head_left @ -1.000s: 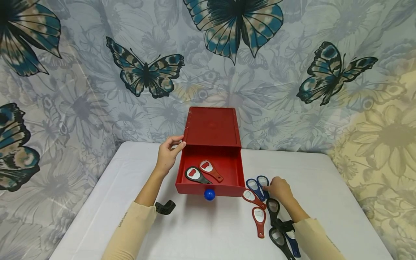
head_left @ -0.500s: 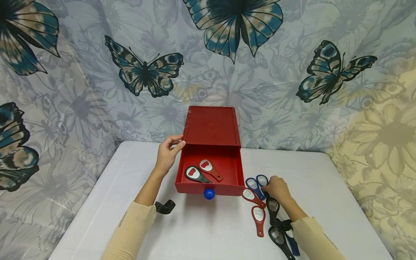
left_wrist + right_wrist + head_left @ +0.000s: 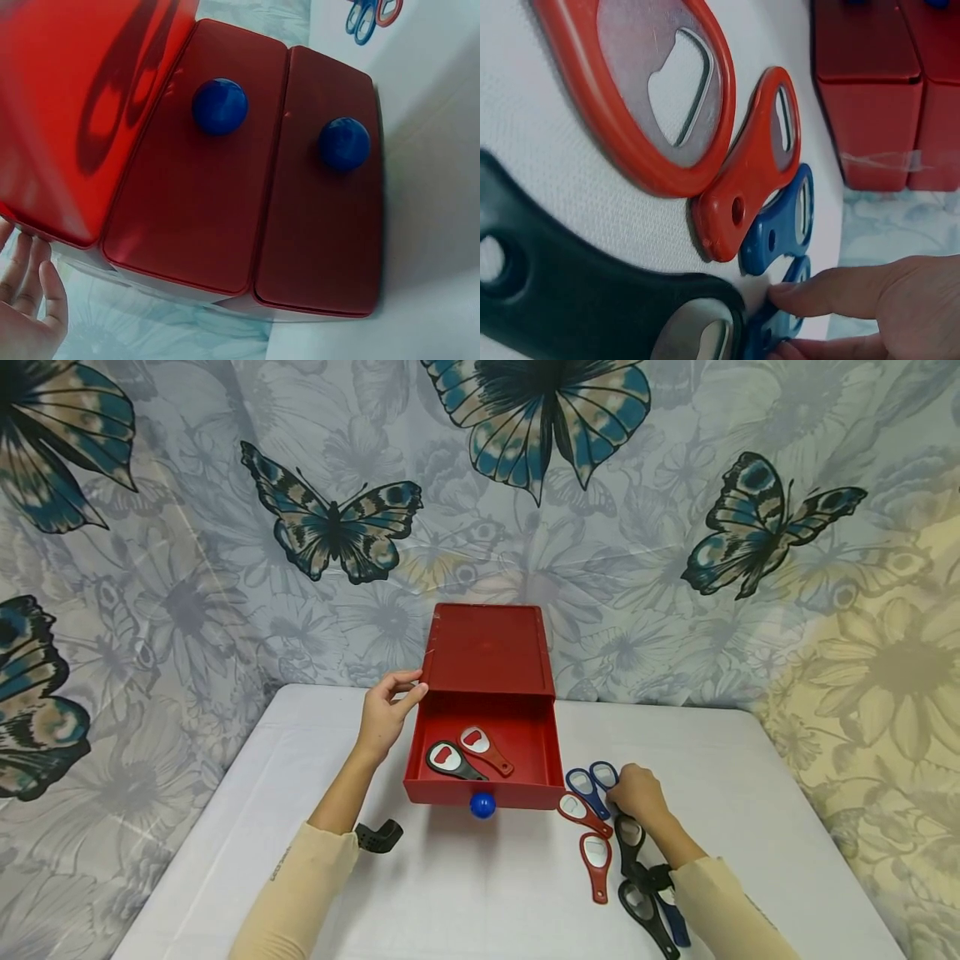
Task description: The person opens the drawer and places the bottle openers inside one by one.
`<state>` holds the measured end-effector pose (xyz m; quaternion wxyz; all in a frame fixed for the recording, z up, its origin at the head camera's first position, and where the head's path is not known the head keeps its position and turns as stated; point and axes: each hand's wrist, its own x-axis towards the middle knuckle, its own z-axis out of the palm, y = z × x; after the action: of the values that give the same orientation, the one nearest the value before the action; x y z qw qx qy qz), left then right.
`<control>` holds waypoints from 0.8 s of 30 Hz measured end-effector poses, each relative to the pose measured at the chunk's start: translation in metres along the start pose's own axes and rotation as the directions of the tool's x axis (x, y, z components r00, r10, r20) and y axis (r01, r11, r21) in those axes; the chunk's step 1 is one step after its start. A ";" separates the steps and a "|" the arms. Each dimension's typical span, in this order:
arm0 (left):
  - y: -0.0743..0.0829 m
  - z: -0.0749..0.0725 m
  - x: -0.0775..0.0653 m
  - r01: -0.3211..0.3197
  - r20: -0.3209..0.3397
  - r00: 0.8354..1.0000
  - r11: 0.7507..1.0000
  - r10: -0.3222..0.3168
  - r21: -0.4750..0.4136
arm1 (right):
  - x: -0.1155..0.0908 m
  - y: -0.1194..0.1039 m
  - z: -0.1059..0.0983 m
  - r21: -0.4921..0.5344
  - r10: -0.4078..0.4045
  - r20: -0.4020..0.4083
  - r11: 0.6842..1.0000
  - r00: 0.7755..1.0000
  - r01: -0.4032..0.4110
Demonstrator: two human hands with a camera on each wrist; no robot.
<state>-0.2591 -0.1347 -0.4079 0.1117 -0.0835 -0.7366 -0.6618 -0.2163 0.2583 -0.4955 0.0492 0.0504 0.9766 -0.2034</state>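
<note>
A red drawer box (image 3: 491,647) stands at the back of the table with its top drawer (image 3: 536,727) pulled out. A black bottle opener (image 3: 463,770) and a red bottle opener (image 3: 498,762) lie in that drawer. My left hand (image 3: 382,718) touches the box's left side with extended fingers. Right of the drawer, my right hand (image 3: 641,795) pinches a blue bottle opener (image 3: 759,330) between thumb and fingers, low at the tabletop. Another blue bottle opener (image 3: 759,253) lies beside it. Two red bottle openers (image 3: 727,201) and black ones (image 3: 622,292) lie close by.
Below the extended drawer are two closed drawers (image 3: 202,187) with blue round knobs (image 3: 345,144). A further blue bottle opener (image 3: 677,927) lies near the right sleeve. A black wrist mount (image 3: 380,837) shows beside the left sleeve. A butterfly-patterned cloth (image 3: 600,568) hangs behind the table.
The view shifts very slightly. Both hands stay almost in place, the right one still at the blue bottle opener.
</note>
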 end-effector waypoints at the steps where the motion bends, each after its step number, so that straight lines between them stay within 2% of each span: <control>1: 0.000 0.000 0.000 -0.004 -0.003 1.000 1.000 0.004 0.005 | 0.001 0.001 0.001 0.005 -0.002 -0.002 1.000 1.000 0.002; 9: 0.003 -0.001 -0.003 -0.013 -0.025 1.000 1.000 0.013 0.011 | 0.002 0.008 0.004 0.055 -0.008 -0.002 0.998 1.000 0.008; 16: 0.005 0.002 -0.002 -0.013 -0.025 1.000 1.000 0.013 0.028 | 0.003 0.008 0.000 0.101 0.041 0.021 0.994 0.999 -0.043; 20: 0.003 0.003 -0.002 -0.048 -0.038 0.998 0.999 0.049 0.024 | 0.004 0.007 -0.003 0.126 0.036 0.037 0.991 0.999 -0.040; 24: -0.002 0.005 -0.001 -0.110 -0.053 0.992 0.994 0.110 0.003 | 0.006 0.007 -0.005 0.128 0.020 0.038 0.991 0.999 -0.025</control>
<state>-0.2589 -0.1301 -0.4104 0.1675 -0.1066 -0.7275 -0.6567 -0.2223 0.2667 -0.4945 0.0661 0.0606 0.9597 -0.2662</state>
